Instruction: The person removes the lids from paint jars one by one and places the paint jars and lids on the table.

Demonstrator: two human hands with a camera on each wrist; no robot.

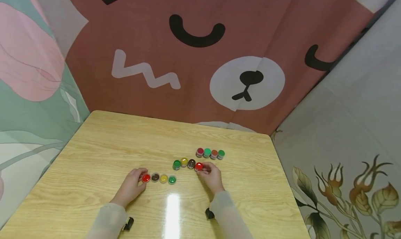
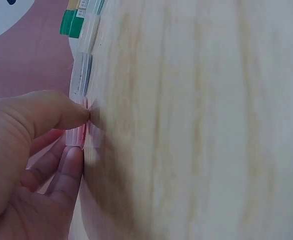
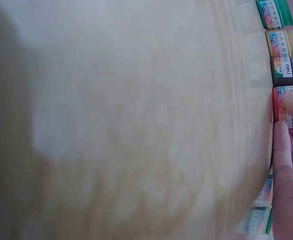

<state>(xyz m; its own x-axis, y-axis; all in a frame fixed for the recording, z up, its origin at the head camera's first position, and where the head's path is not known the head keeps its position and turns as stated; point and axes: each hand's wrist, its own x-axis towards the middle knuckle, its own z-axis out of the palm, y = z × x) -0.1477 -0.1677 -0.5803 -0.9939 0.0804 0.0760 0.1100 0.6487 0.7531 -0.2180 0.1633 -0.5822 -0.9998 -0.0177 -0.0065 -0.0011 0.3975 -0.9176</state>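
Observation:
At the left end of a front row, my left hand (image 1: 133, 183) pinches a low, clear-sided red lid (image 1: 146, 178) between thumb and fingers; in the left wrist view the lid (image 2: 75, 136) lies flat on the table. Brown (image 1: 155, 177), yellow (image 1: 163, 178) and green (image 1: 172, 180) lids continue that row to the right. My right hand (image 1: 212, 176) grips a small red paint jar (image 1: 198, 166), upright at the right end of the middle row. Beside it stand brown (image 1: 191, 164), yellow (image 1: 184, 162) and green (image 1: 177, 165) jars. Labels show in the right wrist view.
Behind the middle row, several more jars stand together: a dark red one (image 1: 199, 152), two green and an orange-red one (image 1: 214, 154). The wooden table (image 1: 94, 155) meets a printed bear curtain (image 1: 150, 103) at the back. A floral cloth (image 1: 344, 145) hangs on the right.

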